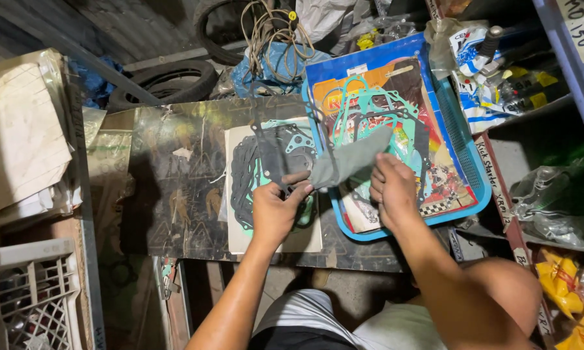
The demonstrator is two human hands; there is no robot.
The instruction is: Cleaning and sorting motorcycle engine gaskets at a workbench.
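Near the middle of the frame both hands meet over a grey gasket sheet point(353, 162). The left hand point(275, 210) is closed, pinching the sheet's lower left corner between thumb and fingers; the right hand point(392, 188) is curled with its fingertips on the sheet's right edge, though how firmly it grips I cannot tell. The sheet hangs just above the blue basket point(467, 155) at centre right, which holds a packet of teal gaskets point(369, 110). Left of the basket, on the dark board point(175, 181) serving as a desk, lies a white card point(240, 233) with black gaskets point(253, 175) on it. The grey sheet looks thin, light and floppy, likely to crease or tear if pulled, so it is best held at its edges with two hands, flat. Tyres point(169, 81) and cord point(272, 29) lie along the top; a white crate point(33, 291) sits lower left.
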